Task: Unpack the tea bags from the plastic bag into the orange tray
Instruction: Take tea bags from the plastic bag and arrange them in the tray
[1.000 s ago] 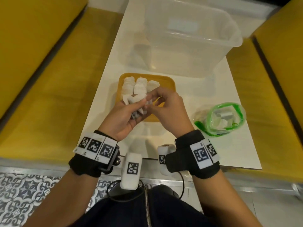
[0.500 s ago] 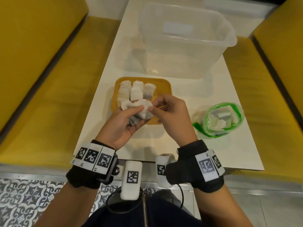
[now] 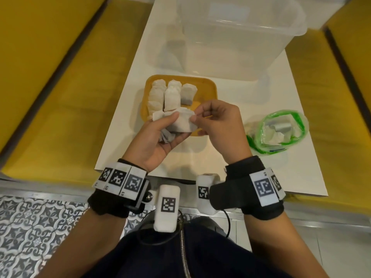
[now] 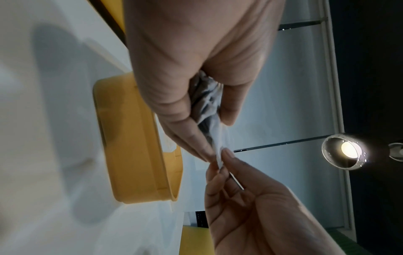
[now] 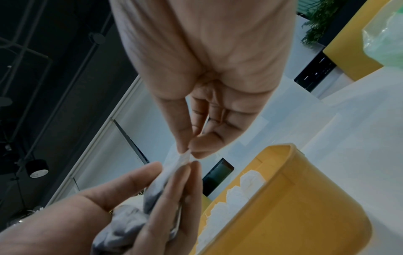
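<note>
My left hand (image 3: 166, 135) holds a small bunch of white tea bags (image 3: 178, 125) over the near edge of the orange tray (image 3: 210, 87). My right hand (image 3: 212, 121) pinches the corner of the top tea bag (image 4: 219, 155) between thumb and forefinger. In the right wrist view that pinch (image 5: 185, 155) sits just above the left hand's fingers (image 5: 172, 189). Several tea bags (image 3: 170, 93) lie in rows in the tray's left half. The clear plastic bag with green print (image 3: 279, 131) lies open on the table to the right, more packets inside.
A large clear plastic tub (image 3: 236, 33) stands behind the tray on the white table (image 3: 128, 117). Yellow benches (image 3: 50, 87) flank the table on both sides. Patterned floor tiles (image 3: 30, 227) show at the lower left.
The right hand's pinch has shifted to the corner of the top tea bag in the left hand. Both hands stay over the tray's near edge; the view has drifted slightly.
</note>
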A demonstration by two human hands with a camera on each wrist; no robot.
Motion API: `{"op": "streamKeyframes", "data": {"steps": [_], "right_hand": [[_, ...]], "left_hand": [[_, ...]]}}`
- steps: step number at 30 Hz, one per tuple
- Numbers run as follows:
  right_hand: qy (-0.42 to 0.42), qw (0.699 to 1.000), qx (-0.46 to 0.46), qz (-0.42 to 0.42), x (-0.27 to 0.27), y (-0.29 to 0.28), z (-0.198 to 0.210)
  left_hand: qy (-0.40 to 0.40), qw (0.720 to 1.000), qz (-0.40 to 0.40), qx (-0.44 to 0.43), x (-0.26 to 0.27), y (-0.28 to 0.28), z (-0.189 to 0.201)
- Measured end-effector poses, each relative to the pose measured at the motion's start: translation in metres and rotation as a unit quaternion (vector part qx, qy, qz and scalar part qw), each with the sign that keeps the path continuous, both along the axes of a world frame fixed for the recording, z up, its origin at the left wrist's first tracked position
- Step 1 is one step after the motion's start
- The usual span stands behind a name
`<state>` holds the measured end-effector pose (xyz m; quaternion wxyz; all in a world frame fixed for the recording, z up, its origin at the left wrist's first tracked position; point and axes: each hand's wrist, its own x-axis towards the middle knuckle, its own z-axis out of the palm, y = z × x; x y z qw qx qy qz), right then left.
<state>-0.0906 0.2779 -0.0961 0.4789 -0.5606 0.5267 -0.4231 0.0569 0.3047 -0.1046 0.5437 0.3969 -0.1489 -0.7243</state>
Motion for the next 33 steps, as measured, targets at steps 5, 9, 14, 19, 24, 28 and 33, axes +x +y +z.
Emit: {"op": "streamKeyframes", "data": {"steps": [5, 9, 14, 19, 24, 28, 33], "right_hand": [[-0.018, 1.0, -0.001, -0.001, 0.0, 0.002, 0.004], [-0.075, 0.997, 0.018, -0.003, 0.003, 0.004, 0.009], [-0.107, 0.994, 0.029, -0.014, 0.003, 0.006, 0.012], [-0.087, 0.996, 0.028, -0.017, 0.003, 0.007, 0.016], [-0.109, 0.993, 0.042, -0.024, 0.004, 0.007, 0.018], [-0.106, 0.993, 0.054, -0.025, -0.004, 0.003, 0.019], [-0.055, 0.994, 0.022, -0.095, -0.02, -0.006, 0.023]], "left_hand": [[0.031, 1.0, 0.0, -0.001, 0.001, 0.003, 0.002], [0.037, 0.999, -0.016, -0.018, 0.0, 0.005, 0.004], [0.025, 0.999, -0.011, -0.032, 0.002, 0.006, 0.005], [0.013, 1.0, -0.01, -0.027, 0.0, 0.006, 0.005], [0.015, 0.999, -0.005, -0.034, -0.002, 0.002, 0.004], [0.021, 0.999, 0.005, -0.04, -0.002, 0.0, 0.003], [0.018, 0.999, 0.026, -0.03, -0.001, -0.002, 0.0]]}}
